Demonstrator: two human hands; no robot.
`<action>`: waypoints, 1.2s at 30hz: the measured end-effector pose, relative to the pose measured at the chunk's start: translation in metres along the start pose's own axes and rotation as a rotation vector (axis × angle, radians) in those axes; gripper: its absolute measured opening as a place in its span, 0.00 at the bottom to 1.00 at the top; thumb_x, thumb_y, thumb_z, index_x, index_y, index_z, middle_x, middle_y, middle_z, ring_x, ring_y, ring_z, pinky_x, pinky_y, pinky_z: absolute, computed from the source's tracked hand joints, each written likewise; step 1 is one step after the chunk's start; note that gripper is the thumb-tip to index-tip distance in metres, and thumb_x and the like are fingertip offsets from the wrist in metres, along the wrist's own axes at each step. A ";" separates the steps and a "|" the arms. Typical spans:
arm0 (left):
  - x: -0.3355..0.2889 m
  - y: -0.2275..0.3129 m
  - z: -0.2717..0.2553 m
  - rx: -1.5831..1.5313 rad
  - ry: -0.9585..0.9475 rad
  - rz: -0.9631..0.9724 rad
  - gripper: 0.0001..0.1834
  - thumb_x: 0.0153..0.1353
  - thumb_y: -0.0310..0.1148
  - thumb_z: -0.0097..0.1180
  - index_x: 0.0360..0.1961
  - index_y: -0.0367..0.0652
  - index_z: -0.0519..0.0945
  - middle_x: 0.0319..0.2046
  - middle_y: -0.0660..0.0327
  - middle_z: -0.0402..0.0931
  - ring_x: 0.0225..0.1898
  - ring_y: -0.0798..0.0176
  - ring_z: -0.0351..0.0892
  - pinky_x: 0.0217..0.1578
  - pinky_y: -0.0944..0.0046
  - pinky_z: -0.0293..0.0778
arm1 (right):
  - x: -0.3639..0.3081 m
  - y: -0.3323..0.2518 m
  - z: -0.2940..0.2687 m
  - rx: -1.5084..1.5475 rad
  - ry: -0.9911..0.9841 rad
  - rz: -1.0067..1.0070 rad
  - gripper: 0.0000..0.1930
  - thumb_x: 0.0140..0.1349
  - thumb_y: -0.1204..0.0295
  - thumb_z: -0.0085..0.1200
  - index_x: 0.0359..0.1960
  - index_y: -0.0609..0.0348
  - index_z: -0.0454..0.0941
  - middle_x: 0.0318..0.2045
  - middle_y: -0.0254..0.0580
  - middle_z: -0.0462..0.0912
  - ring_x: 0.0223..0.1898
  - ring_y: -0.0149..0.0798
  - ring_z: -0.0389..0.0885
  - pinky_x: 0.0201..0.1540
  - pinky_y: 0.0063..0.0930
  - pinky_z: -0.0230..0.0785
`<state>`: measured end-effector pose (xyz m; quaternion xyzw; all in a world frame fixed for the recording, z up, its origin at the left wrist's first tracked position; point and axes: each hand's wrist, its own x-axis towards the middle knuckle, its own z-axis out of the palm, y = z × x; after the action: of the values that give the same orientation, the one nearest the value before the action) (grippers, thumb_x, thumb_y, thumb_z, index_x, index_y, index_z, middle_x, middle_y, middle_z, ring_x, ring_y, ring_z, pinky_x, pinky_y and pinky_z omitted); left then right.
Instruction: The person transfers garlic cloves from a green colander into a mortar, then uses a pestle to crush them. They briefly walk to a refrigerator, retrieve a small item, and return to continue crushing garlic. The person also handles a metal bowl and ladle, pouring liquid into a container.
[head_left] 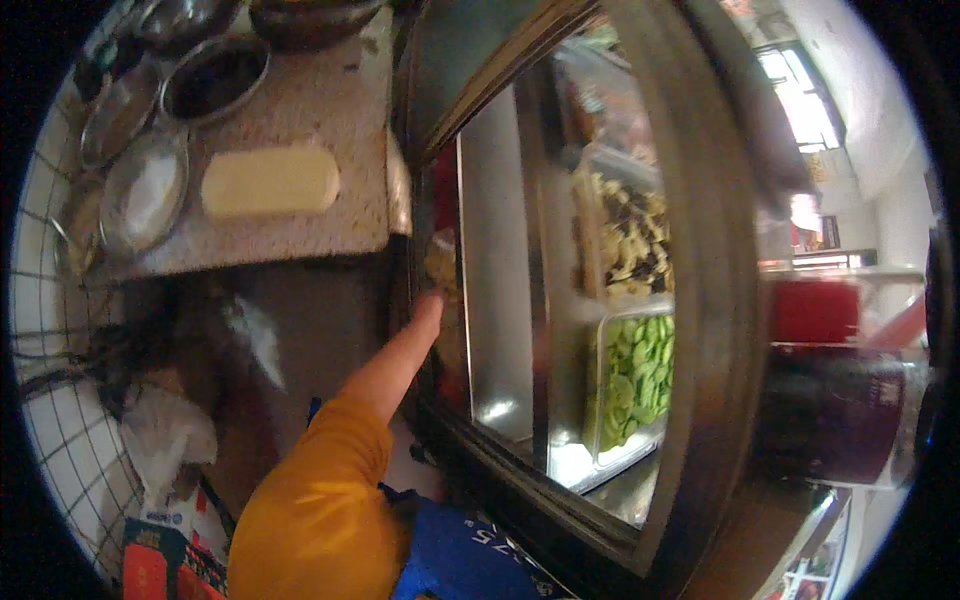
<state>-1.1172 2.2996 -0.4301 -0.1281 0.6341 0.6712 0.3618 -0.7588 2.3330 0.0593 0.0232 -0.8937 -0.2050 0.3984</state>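
The cabinet (705, 300), dark-framed and the largest thing here, stands just beyond the bench's right edge, probably so that its contents lie within an arm's reach. The speckled bench (350, 105) itself ends at a near right corner beside the cabinet's frame. An orange sleeve (310, 490) crosses below that corner, angled toward the cabinet's bench-side edge. Inside, a clear tray (598, 400) of green slices (640, 365) sits at the near end, with a second tray (592, 250) of dark and pale pieces behind it; the separate trays presumably keep the foods from mixing. Metal bowls crowd the bench's left edge, one (150, 190) with white contents, perhaps to free the middle, where a pale slab (270, 182) lies flat. The left hand (432, 308) is at the cabinet's bench-side edge; its fingers are blurred, so I cannot tell whether they grip. The right hand is out of view.
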 end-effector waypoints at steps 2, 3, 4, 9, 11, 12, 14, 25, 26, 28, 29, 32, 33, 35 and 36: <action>-0.032 0.066 -0.015 -0.155 0.101 0.123 0.15 0.75 0.44 0.57 0.35 0.45 0.80 0.27 0.65 0.75 0.28 0.65 0.73 0.31 0.60 0.67 | -0.001 -0.004 0.001 -0.014 0.043 0.018 0.27 0.65 0.52 0.64 0.62 0.48 0.72 0.64 0.51 0.67 0.62 0.54 0.74 0.71 0.60 0.65; -0.054 0.111 -0.021 -0.298 0.116 0.163 0.15 0.74 0.44 0.58 0.32 0.46 0.80 0.25 0.67 0.73 0.27 0.67 0.72 0.29 0.61 0.66 | -0.002 -0.006 0.000 -0.020 0.065 0.029 0.27 0.65 0.53 0.64 0.61 0.46 0.73 0.64 0.50 0.67 0.62 0.54 0.74 0.71 0.60 0.65; -0.077 0.164 -0.023 -0.459 0.140 0.340 0.16 0.74 0.46 0.59 0.35 0.45 0.81 0.26 0.71 0.72 0.28 0.71 0.69 0.31 0.63 0.65 | -0.002 -0.007 0.000 -0.027 0.086 0.038 0.26 0.64 0.53 0.64 0.61 0.45 0.73 0.64 0.50 0.68 0.61 0.53 0.74 0.71 0.60 0.65; -0.238 0.419 -0.032 -0.061 0.093 1.530 0.11 0.75 0.36 0.62 0.50 0.40 0.86 0.38 0.66 0.80 0.42 0.70 0.76 0.46 0.67 0.73 | 0.004 -0.021 -0.009 -0.059 0.229 0.091 0.23 0.63 0.54 0.64 0.59 0.38 0.76 0.63 0.45 0.69 0.61 0.51 0.74 0.72 0.61 0.63; -0.295 0.491 -0.018 0.226 0.042 1.834 0.12 0.73 0.34 0.61 0.51 0.39 0.86 0.44 0.55 0.84 0.48 0.59 0.83 0.50 0.60 0.76 | 0.009 -0.027 -0.015 -0.074 0.293 0.110 0.23 0.62 0.55 0.64 0.59 0.36 0.76 0.62 0.44 0.70 0.60 0.50 0.74 0.72 0.62 0.62; -0.315 0.518 -0.006 0.436 0.007 1.828 0.14 0.72 0.36 0.61 0.51 0.38 0.85 0.46 0.52 0.84 0.49 0.54 0.83 0.51 0.57 0.77 | 0.011 -0.031 -0.018 -0.076 0.334 0.114 0.22 0.62 0.55 0.64 0.58 0.34 0.77 0.62 0.43 0.70 0.60 0.49 0.74 0.73 0.62 0.62; -0.338 0.560 0.026 0.835 -0.066 1.812 0.17 0.70 0.39 0.61 0.51 0.37 0.85 0.49 0.46 0.83 0.51 0.44 0.83 0.53 0.50 0.77 | 0.014 -0.038 -0.024 -0.078 0.424 0.126 0.21 0.62 0.56 0.65 0.57 0.32 0.78 0.61 0.41 0.71 0.60 0.48 0.74 0.73 0.62 0.61; -0.208 0.639 0.089 1.307 -0.296 1.416 0.21 0.58 0.44 0.61 0.42 0.37 0.88 0.40 0.36 0.84 0.48 0.32 0.83 0.50 0.40 0.78 | -0.003 -0.034 -0.047 -0.029 0.505 -0.078 0.17 0.58 0.60 0.67 0.50 0.26 0.83 0.58 0.34 0.75 0.62 0.44 0.76 0.74 0.61 0.58; -0.186 0.644 0.088 1.268 -0.274 1.407 0.21 0.58 0.44 0.61 0.41 0.36 0.88 0.39 0.36 0.83 0.47 0.31 0.83 0.49 0.41 0.78 | -0.001 -0.032 -0.051 -0.015 0.460 -0.107 0.16 0.59 0.61 0.67 0.50 0.30 0.84 0.60 0.35 0.75 0.63 0.43 0.76 0.74 0.61 0.59; -0.140 0.651 0.082 1.084 -0.254 1.466 0.22 0.61 0.45 0.59 0.41 0.34 0.87 0.39 0.36 0.84 0.47 0.33 0.84 0.48 0.43 0.78 | 0.006 -0.030 -0.063 -0.017 0.334 -0.080 0.17 0.63 0.64 0.64 0.54 0.35 0.82 0.62 0.36 0.75 0.66 0.43 0.76 0.73 0.57 0.62; -0.121 0.651 0.078 0.997 -0.245 1.451 0.23 0.64 0.46 0.58 0.42 0.34 0.87 0.40 0.38 0.84 0.48 0.35 0.85 0.49 0.45 0.78 | 0.009 -0.030 -0.072 0.024 0.283 -0.080 0.18 0.64 0.65 0.62 0.56 0.37 0.81 0.64 0.38 0.75 0.68 0.44 0.75 0.73 0.56 0.62; -0.087 0.659 0.063 0.081 -0.689 0.971 0.26 0.74 0.50 0.52 0.49 0.37 0.87 0.51 0.52 0.86 0.55 0.50 0.83 0.56 0.51 0.74 | 0.006 -0.026 -0.101 0.131 0.065 -0.078 0.19 0.67 0.65 0.58 0.60 0.46 0.79 0.69 0.43 0.73 0.72 0.48 0.72 0.75 0.55 0.61; -0.090 0.660 0.058 0.047 -0.587 1.008 0.26 0.75 0.51 0.51 0.54 0.39 0.85 0.56 0.55 0.83 0.58 0.52 0.80 0.59 0.50 0.73 | 0.001 -0.026 -0.113 0.181 0.004 -0.068 0.20 0.68 0.65 0.57 0.61 0.48 0.78 0.71 0.45 0.71 0.73 0.49 0.71 0.76 0.55 0.61; -0.119 0.663 0.058 0.245 -0.223 1.277 0.25 0.75 0.51 0.51 0.53 0.39 0.85 0.54 0.55 0.83 0.55 0.54 0.79 0.55 0.52 0.72 | -0.018 -0.023 -0.138 0.306 -0.079 -0.049 0.21 0.67 0.65 0.54 0.60 0.55 0.77 0.76 0.52 0.66 0.75 0.54 0.68 0.77 0.58 0.60; -0.146 0.659 0.061 0.293 -0.080 1.348 0.24 0.76 0.51 0.52 0.53 0.39 0.84 0.53 0.55 0.83 0.53 0.55 0.78 0.54 0.53 0.72 | -0.031 -0.022 -0.151 0.310 -0.054 -0.039 0.20 0.66 0.65 0.54 0.59 0.56 0.77 0.76 0.53 0.66 0.75 0.55 0.68 0.77 0.58 0.61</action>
<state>-1.4238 2.3538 0.1722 0.3692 0.6456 0.6613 -0.0976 -0.6308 2.2670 0.1197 0.0965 -0.9244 -0.0727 0.3618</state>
